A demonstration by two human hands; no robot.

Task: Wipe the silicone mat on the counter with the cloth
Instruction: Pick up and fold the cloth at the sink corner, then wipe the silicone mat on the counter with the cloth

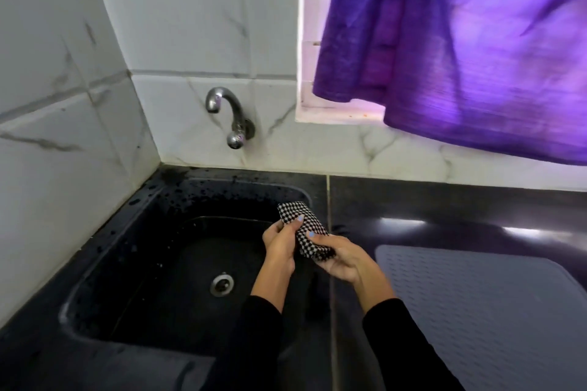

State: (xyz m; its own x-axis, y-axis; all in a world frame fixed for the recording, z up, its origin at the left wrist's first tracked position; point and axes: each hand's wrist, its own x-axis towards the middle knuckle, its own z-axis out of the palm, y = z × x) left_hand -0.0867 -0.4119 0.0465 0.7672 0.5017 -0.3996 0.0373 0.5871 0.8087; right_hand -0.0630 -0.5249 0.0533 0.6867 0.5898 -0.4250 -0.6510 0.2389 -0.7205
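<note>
Far left: white marble-veined wall tiles (57, 124) meet in a corner. A chrome tap (229, 114) projects from the back wall, its spout curving over the black sink (133, 232). Water droplets speckle the sink's rim and back edge; the basin holds only a round metal drain (222, 284) at its floor. Above the sink's right edge, both hands hold the cloth (306, 232), a black-and-white checked piece bunched into a roll, in the air and clear of the counter. Left hand (281, 243): fingers curled around the cloth's lower left side, thumb on top. Right hand (336, 255): fingers wrapped around the cloth's lower end, thumb pressed across the fabric. Both forearms rise from the bottom of the frame in black sleeves (400, 343). Right of the hands, the grey silicone mat (482, 311) lies flat on the dark counter (444, 209), its surface ribbed; cloth and mat are apart. Upper right: a purple curtain (460, 47) hangs over a window recess.
</note>
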